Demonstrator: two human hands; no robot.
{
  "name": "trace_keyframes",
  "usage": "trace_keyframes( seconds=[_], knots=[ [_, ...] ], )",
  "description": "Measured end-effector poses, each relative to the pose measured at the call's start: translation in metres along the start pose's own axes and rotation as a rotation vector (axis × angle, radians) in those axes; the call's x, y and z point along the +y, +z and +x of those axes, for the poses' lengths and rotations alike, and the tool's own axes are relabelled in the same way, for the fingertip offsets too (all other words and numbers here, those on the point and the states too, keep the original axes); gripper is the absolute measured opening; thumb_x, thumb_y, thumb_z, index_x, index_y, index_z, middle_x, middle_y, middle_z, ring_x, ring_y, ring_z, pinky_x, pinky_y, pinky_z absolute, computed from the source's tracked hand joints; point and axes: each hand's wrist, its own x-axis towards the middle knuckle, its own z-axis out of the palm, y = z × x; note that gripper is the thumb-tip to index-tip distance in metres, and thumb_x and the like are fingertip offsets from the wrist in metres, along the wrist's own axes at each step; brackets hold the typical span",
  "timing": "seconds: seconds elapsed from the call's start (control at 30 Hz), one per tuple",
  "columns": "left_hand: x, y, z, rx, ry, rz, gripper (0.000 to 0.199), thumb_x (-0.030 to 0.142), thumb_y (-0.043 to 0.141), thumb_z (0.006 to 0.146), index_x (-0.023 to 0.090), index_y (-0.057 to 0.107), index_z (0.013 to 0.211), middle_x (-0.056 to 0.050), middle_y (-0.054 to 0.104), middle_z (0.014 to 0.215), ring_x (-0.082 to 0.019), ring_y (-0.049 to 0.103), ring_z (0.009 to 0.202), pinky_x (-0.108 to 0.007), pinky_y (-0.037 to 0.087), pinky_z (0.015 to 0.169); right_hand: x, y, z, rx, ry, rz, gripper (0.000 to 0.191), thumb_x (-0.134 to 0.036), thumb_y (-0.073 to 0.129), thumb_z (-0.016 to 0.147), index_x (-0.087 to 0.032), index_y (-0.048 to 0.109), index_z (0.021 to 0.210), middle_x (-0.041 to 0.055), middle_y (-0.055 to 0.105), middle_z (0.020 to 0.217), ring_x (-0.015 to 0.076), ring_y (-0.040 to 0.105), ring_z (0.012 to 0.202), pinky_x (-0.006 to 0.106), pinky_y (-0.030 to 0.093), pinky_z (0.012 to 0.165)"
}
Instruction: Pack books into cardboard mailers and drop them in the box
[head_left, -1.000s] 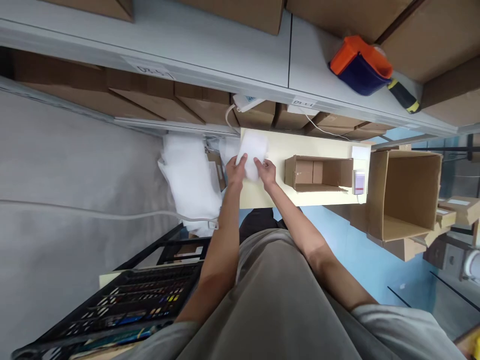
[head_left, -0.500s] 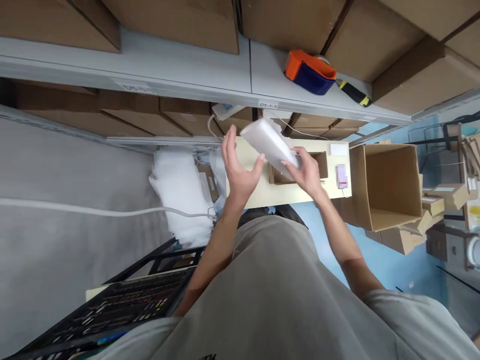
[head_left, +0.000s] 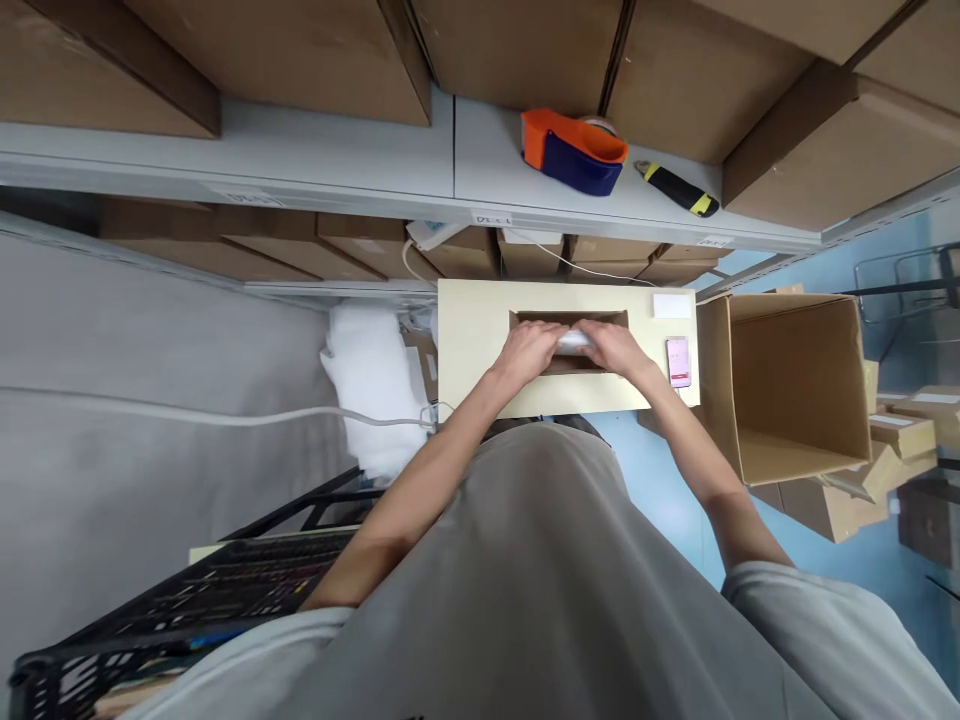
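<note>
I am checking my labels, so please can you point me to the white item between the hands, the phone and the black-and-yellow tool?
White item [head_left: 574, 342]: head view, its visible middle.
Phone [head_left: 679, 362]: head view, its lit screen.
Black-and-yellow tool [head_left: 676, 188]: head view, its handle.

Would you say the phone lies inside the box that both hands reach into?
No, the phone lies on the pale tabletop, right of that box.

Loose grey T-shirt [head_left: 555, 580], plain front, small dark mark near bottom edge of view. Short light-grey sleeves [head_left: 832, 620]. Dark trousers [head_left: 581, 424].
</note>
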Motion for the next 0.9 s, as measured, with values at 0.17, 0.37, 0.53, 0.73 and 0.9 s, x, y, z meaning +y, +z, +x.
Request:
trace_keyframes(
  seconds=[0.17,0.37,0.53,0.73,0.9],
  knots=[
    [-0.009,0.039,0.033,-0.276,-0.233,0.089,0.034,0.013,0.061,0.101,0.02,0.086,0.122,-0.019,0.084,0.121,-0.038,0.078,0.123,-0.047,0.06,0.109,0.003,0.032,0.049,-0.258,0.134,-0.119,0.038,-0.005,0.069,0.099,-0.007,0.077,0.136,0.0282,0.081,0.139,0.0408,0.077,0.135,0.049,0.058,0.117],
    [-0.026,0.071,0.056,-0.326,-0.335,0.059,0.023,0.021,0.074,0.095,0.02,0.089,0.112,-0.019,0.086,0.113,-0.035,0.081,0.12,-0.041,0.062,0.107,0.005,0.06,0.082,-0.295,0.179,-0.103,0.029,-0.006,0.069,0.096,-0.003,0.084,0.12,0.0311,0.083,0.129,0.0385,0.083,0.124,0.048,0.064,0.112],
    [-0.031,0.076,0.054,-0.312,-0.369,0.018,0.037,0.014,0.072,0.093,0.019,0.085,0.127,-0.019,0.085,0.121,-0.035,0.082,0.12,-0.041,0.063,0.106,0.006,0.064,0.075,-0.291,0.197,-0.129,0.035,-0.007,0.063,0.099,-0.004,0.081,0.129,0.031,0.081,0.134,0.0375,0.082,0.126,0.049,0.062,0.113],
    [-0.021,0.067,0.01,-0.157,-0.296,-0.044,0.051,0.016,0.061,0.102,0.018,0.073,0.152,-0.019,0.074,0.153,-0.036,0.072,0.141,-0.047,0.057,0.121,0.016,0.047,0.019,-0.173,0.154,-0.109,0.049,-0.015,0.051,0.111,-0.011,0.067,0.157,0.025,0.075,0.152,0.0367,0.074,0.139,0.049,0.059,0.118],
    [-0.013,0.061,-0.05,0.372,-0.308,-0.068,0.048,0.019,0.055,0.105,0.022,0.072,0.149,-0.017,0.061,0.169,-0.038,0.049,0.164,-0.062,0.039,0.137,0.041,0.034,-0.024,0.236,0.057,0.017,0.051,-0.026,0.038,0.115,-0.014,0.069,0.155,0.0171,0.066,0.166,0.0376,0.059,0.149,0.057,0.051,0.127]
  ],
)
